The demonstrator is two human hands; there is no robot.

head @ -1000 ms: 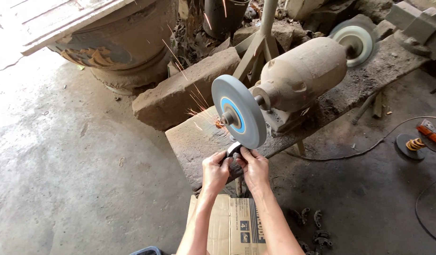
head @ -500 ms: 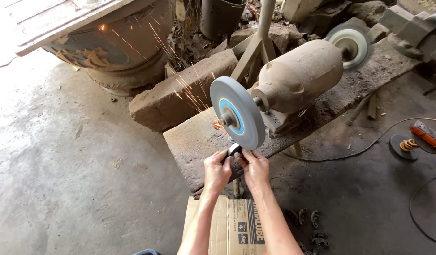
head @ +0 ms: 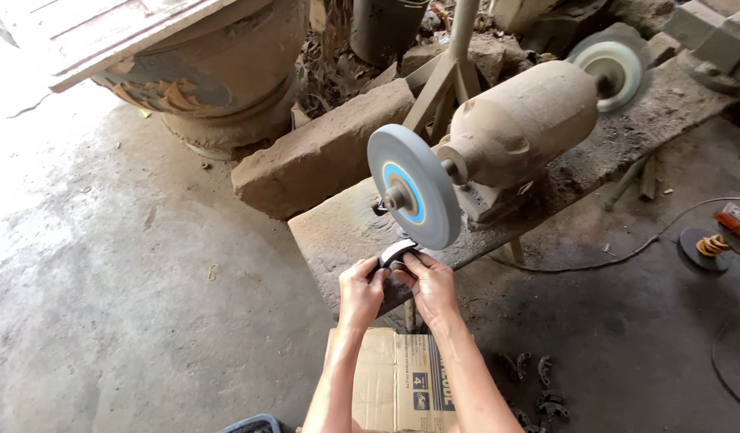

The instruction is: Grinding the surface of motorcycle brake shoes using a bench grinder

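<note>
Both hands [head: 398,285] hiding most of small metal piece [head: 394,254], shape unclear

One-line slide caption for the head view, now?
Both hands, left hand and right hand, hold a small dark metal piece just below the grey grinding wheel of a dusty bench grinder.
</note>
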